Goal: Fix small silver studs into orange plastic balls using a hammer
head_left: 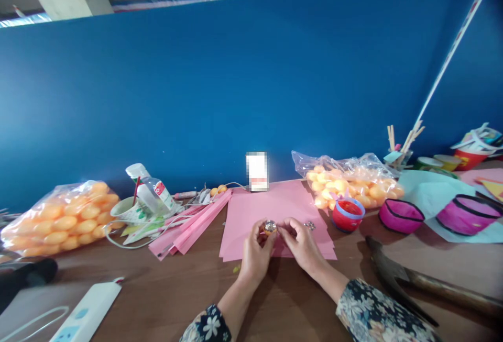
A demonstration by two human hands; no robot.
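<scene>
My left hand [256, 254] is closed around a small orange ball [269, 232] with a shiny silver, jewelled-looking piece [270, 224] on its upper side. The fingertips of my right hand [301, 242] are pinched together right beside the ball; what they hold, if anything, is too small to make out. Both hands are above the front part of a stack of pink paper sheets [251, 206]. Another small silver ornament [310, 225] lies on the paper just past my right hand.
Bags of orange balls [63, 224] [365, 187] stand left and right. A red cup [348, 215], magenta fabric containers [401, 216] and a wooden-handled pick-like tool [440, 287] are on the right. Leftward are a bottle [155, 190], pink strips [196, 227] and a power strip [88, 313]. A blue partition [236, 80] rises behind.
</scene>
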